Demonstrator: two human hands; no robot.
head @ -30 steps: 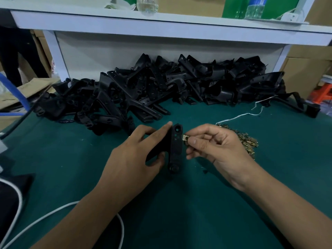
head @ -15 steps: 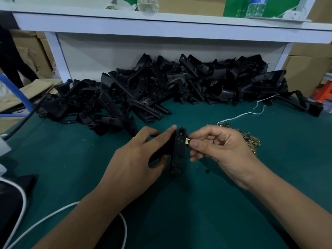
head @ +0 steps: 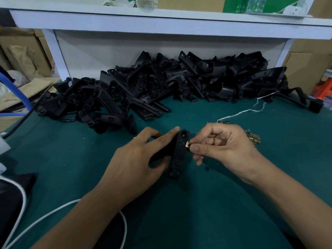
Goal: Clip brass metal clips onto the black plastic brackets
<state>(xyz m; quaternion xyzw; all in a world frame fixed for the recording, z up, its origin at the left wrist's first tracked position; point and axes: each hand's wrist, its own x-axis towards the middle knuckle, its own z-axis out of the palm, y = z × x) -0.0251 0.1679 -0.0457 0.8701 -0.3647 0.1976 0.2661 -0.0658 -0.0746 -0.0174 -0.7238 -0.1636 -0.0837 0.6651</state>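
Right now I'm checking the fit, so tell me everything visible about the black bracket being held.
The black bracket is a long, matte, plastic-looking bar, held nearly upright above the green mat. It has a round hole near its top, small dimples along its face and a round boss at its bottom. The left hand grips its left side; the right hand pinches a brass clip against its right edge.

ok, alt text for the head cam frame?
Left hand grips a black bracket over a green mat; right hand pinches a brass clip against its edge. Behind lie a bracket pile and loose clips.
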